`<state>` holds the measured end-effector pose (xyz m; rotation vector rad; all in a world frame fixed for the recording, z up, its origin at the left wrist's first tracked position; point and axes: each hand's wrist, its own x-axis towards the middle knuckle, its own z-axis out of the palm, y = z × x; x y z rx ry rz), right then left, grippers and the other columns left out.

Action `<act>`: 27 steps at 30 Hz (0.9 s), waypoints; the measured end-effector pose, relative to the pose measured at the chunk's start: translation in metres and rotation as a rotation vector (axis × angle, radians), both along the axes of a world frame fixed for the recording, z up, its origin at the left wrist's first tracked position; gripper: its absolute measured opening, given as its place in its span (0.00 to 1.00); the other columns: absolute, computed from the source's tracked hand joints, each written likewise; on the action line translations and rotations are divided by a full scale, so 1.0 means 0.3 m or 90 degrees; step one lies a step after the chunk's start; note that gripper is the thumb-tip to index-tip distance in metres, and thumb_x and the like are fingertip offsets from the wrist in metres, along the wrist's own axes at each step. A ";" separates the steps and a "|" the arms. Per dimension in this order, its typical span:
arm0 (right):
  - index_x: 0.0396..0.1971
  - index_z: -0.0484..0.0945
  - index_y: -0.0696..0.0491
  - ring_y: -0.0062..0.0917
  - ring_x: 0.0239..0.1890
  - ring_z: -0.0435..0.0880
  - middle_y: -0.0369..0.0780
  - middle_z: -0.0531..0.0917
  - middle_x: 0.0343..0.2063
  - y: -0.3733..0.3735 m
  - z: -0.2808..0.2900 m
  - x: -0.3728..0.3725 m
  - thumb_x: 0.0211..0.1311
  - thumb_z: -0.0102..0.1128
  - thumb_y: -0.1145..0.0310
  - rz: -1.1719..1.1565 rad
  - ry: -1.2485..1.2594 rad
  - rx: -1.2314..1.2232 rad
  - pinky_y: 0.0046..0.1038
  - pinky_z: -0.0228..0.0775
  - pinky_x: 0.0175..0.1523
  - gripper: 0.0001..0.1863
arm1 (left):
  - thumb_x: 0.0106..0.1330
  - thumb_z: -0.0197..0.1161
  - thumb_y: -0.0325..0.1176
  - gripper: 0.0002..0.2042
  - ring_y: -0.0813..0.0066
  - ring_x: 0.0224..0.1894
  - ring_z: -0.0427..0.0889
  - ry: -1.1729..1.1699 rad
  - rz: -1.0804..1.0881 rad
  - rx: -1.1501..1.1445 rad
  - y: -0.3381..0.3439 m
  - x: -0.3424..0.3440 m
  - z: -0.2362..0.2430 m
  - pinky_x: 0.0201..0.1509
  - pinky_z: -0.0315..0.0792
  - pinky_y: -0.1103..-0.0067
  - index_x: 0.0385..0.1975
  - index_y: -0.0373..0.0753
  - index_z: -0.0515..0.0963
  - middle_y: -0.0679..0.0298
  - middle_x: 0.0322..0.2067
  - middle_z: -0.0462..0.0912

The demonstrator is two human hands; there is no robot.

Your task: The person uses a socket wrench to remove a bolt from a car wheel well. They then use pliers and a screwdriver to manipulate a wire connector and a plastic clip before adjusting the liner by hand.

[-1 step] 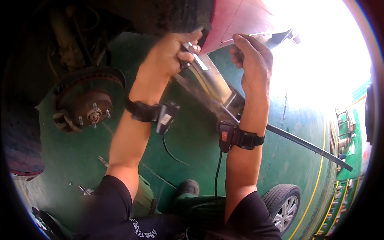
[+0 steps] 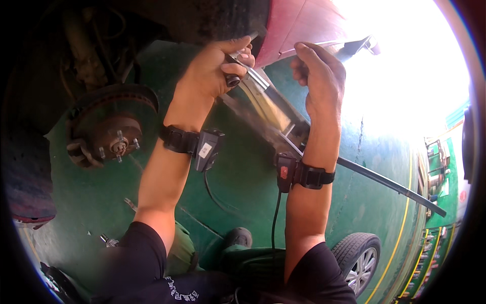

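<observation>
My left hand (image 2: pixel 215 68) is up beside the lower corner of the red car body panel (image 2: pixel 298 25). Its fingers wrap round a shiny metal hand tool (image 2: pixel 258 79); a dark round end shows below the fingers, and the palm hides the rest. The exact kind of tool cannot be made out. My right hand (image 2: pixel 324 73) is raised just below the panel's lower edge, fingers curled and thumb against them. Whatever it may hold is hidden. Under both hands lies a floor jack (image 2: pixel 273 114), slanting down to the right.
At left hangs a bare hub with a brake disc (image 2: pixel 114 124) and protruding studs. The jack's long dark handle (image 2: pixel 390 183) reaches right. A wheel (image 2: pixel 359 261) lies at lower right. Cables hang from my wrist units (image 2: pixel 207 149). Shelves (image 2: pixel 430 253) stand at far right.
The tool in my left hand has turned slightly, its dark round end now showing more. My left wrist has shifted a little. My right hand stays in place.
</observation>
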<state>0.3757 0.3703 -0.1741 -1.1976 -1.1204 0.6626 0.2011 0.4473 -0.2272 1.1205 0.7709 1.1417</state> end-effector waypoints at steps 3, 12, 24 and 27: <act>0.42 0.84 0.67 0.18 0.22 0.79 0.40 0.85 0.25 0.001 0.000 0.004 0.62 0.64 0.69 -0.007 0.001 -0.004 0.19 0.70 0.30 0.15 | 0.64 0.71 0.28 0.12 0.76 0.30 0.77 0.108 0.043 0.028 -0.018 0.008 -0.001 0.20 0.72 0.78 0.41 0.34 0.74 0.62 0.31 0.78; 0.41 0.85 0.66 0.18 0.22 0.79 0.40 0.85 0.25 0.005 -0.010 0.003 0.62 0.64 0.69 0.005 -0.007 0.000 0.20 0.71 0.31 0.15 | 0.63 0.71 0.26 0.13 0.75 0.32 0.78 0.083 0.079 0.096 -0.009 0.021 0.003 0.24 0.70 0.79 0.44 0.31 0.75 0.59 0.32 0.77; 0.41 0.85 0.66 0.17 0.22 0.80 0.40 0.85 0.25 -0.005 -0.006 0.012 0.61 0.64 0.68 -0.005 -0.024 0.012 0.19 0.69 0.30 0.15 | 0.66 0.71 0.30 0.12 0.82 0.26 0.75 0.284 0.241 0.210 -0.025 0.041 -0.016 0.17 0.67 0.80 0.37 0.33 0.73 0.66 0.29 0.78; 0.41 0.85 0.66 0.17 0.22 0.80 0.40 0.85 0.25 -0.008 -0.005 0.016 0.61 0.64 0.68 -0.001 -0.023 0.008 0.19 0.70 0.31 0.15 | 0.67 0.68 0.28 0.09 0.78 0.26 0.75 0.028 0.116 0.042 0.012 0.033 -0.023 0.16 0.65 0.81 0.37 0.34 0.73 0.61 0.29 0.78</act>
